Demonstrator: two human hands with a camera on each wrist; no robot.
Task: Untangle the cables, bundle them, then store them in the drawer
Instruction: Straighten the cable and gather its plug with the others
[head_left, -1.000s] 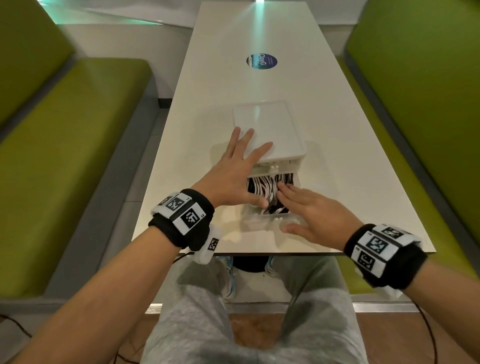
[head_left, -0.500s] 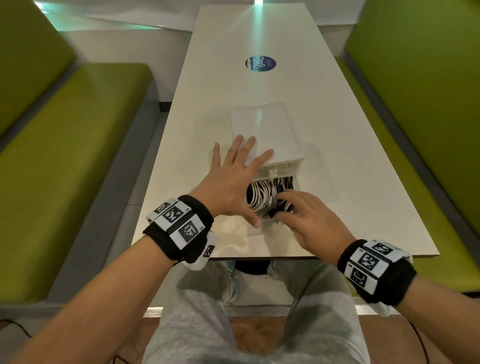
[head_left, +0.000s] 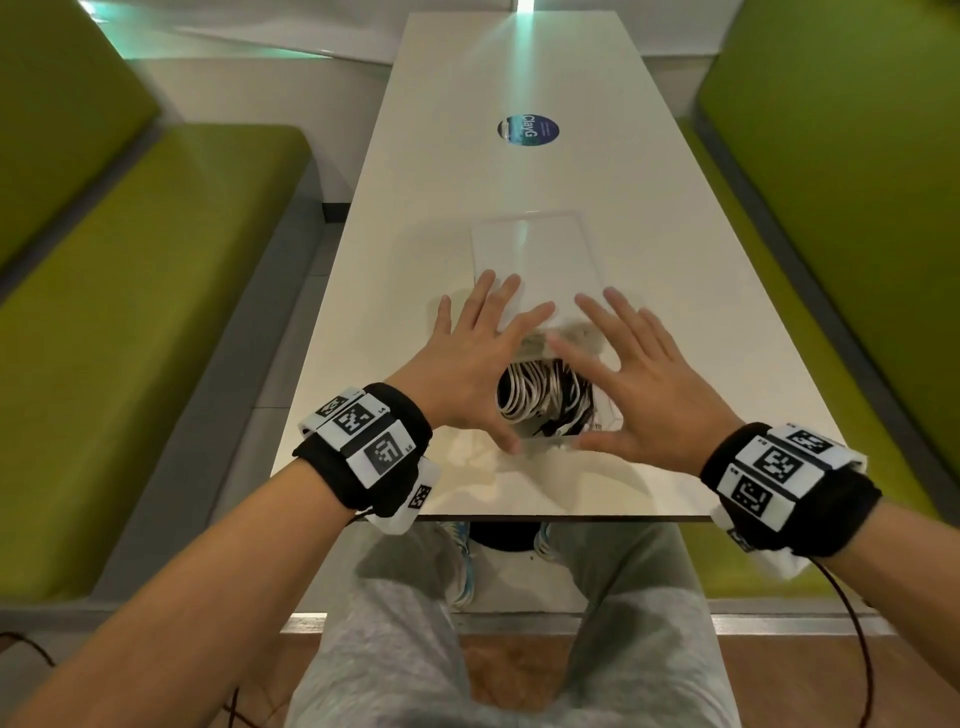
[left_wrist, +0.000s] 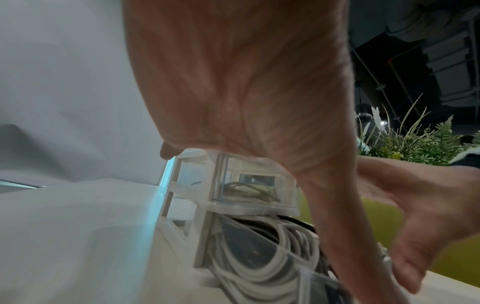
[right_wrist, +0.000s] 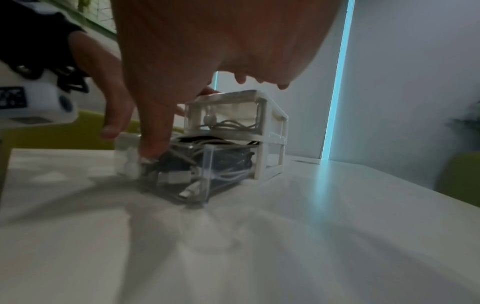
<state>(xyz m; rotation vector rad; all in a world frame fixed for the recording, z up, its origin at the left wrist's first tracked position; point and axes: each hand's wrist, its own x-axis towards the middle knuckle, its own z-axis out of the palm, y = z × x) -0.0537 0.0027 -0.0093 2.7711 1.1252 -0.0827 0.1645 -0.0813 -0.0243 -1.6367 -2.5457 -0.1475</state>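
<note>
Since half a second ago the right hand (head_left: 644, 395) has been lifted out of the pulled-out drawer and spread flat, its fingers now laid on the near edge of the small white two-tier plastic drawer unit (head_left: 540, 265), while the left hand (head_left: 467, 364) has been kept where it was. Both hands are seen palm-down with fingers straight and fanned, gripping nothing; the fingertips are rested on the unit's top, and each thumb is angled down toward the front wall of the clear plastic lower drawer (head_left: 550, 441).

On the long white table (head_left: 675, 364) the unit is stood near the person's edge, its long axis run away from the person along the table's length. The lower drawer is drawn out toward the person, open end up. Inside it the coiled white cables (head_left: 524, 395) are lain in loops, with black cables (head_left: 571, 400) beside them on the right; in the right-wrist view white plug ends are pressed against the drawer's clear side wall. More pale cable is seen in the closed upper drawer (right_wrist: 233, 121).
</note>
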